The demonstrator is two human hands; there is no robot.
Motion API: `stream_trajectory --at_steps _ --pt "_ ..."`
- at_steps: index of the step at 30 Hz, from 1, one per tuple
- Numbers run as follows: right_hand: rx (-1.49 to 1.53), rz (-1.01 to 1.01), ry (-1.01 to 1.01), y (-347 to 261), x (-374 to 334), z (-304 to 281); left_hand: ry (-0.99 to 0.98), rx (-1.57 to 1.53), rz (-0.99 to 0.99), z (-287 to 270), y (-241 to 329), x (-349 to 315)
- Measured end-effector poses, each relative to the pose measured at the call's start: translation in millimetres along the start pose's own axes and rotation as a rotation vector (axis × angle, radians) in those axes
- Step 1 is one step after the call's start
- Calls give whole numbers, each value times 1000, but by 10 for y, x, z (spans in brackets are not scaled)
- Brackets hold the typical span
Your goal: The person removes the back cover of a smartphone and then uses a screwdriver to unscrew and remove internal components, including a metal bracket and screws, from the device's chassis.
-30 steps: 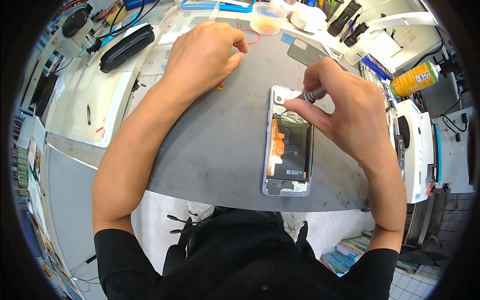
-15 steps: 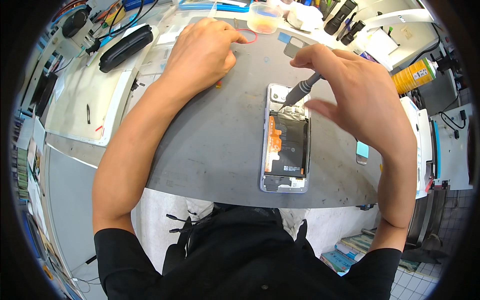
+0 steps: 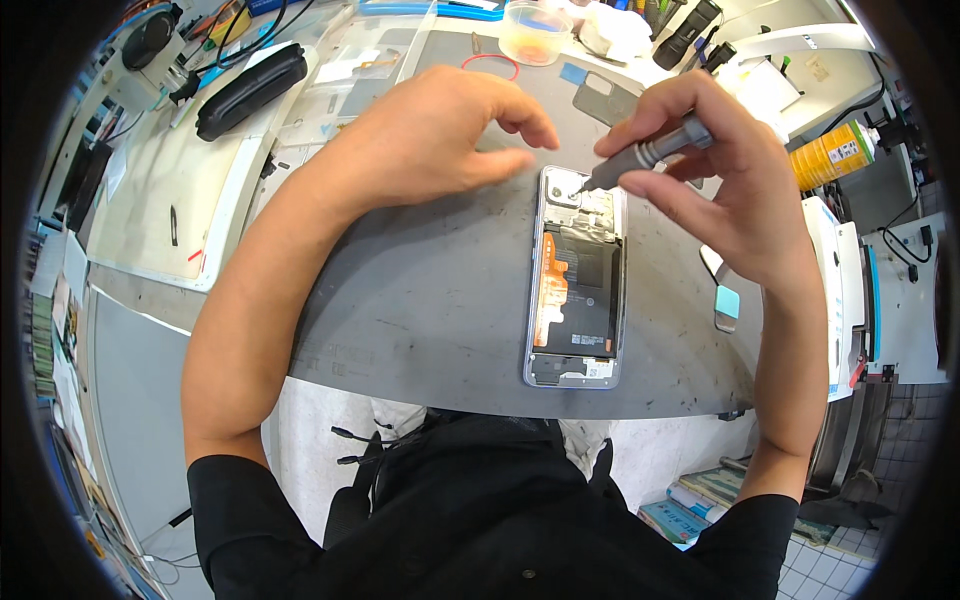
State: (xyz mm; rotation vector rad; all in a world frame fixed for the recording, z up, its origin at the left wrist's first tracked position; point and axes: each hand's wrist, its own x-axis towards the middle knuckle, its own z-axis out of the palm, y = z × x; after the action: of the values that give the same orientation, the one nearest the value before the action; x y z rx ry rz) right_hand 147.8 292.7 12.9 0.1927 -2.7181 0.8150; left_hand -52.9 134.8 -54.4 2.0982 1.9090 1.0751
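A smartphone (image 3: 575, 290) with its back off lies lengthwise on the grey mat (image 3: 430, 290), showing a dark battery, an orange flex strip and a camera area at its far end. My right hand (image 3: 710, 175) grips a grey screwdriver (image 3: 640, 157), tilted so that its tip reaches the camera area. Whether the tip touches a screw is too small to tell. Just left of the phone's far end, my left hand (image 3: 465, 135) hovers with thumb and fingers apart and nothing between them.
Past the phone lie a grey back cover (image 3: 604, 100), a red ring-shaped band (image 3: 491, 66) and a clear plastic tub (image 3: 533, 35). A black case (image 3: 252, 92) rests on a pale tray at left. At right are a yellow spray can (image 3: 832, 155) and a small part with a light-blue pad (image 3: 727, 302).
My left hand has come from the red band toward the phone. The screwdriver tip has moved from the battery's upper edge to the camera area, and its handle is tilted lower.
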Motion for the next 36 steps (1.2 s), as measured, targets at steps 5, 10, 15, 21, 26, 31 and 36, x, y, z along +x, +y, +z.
stream_trajectory --at_steps 5,10,15,21,26,31,36 --pt "59 -19 109 25 26 64 -85 -25 -10 -12 57 -1" --pt "88 13 124 64 25 91 -61 90 -115 -33 73 -12" --pt "52 35 7 72 -22 167 62 336 -194 -54 -4 -41" --pt "32 49 2 77 -46 197 102 418 -285 -60 14 -33" --pt "-337 -55 79 -47 -66 300 124 495 -314 -48 -49 -34" --pt "-471 -70 12 -122 22 316 168 597 -234 -38 -142 -58" --pt "-325 -161 -90 -111 93 208 180 608 -209 -11 -210 -64"
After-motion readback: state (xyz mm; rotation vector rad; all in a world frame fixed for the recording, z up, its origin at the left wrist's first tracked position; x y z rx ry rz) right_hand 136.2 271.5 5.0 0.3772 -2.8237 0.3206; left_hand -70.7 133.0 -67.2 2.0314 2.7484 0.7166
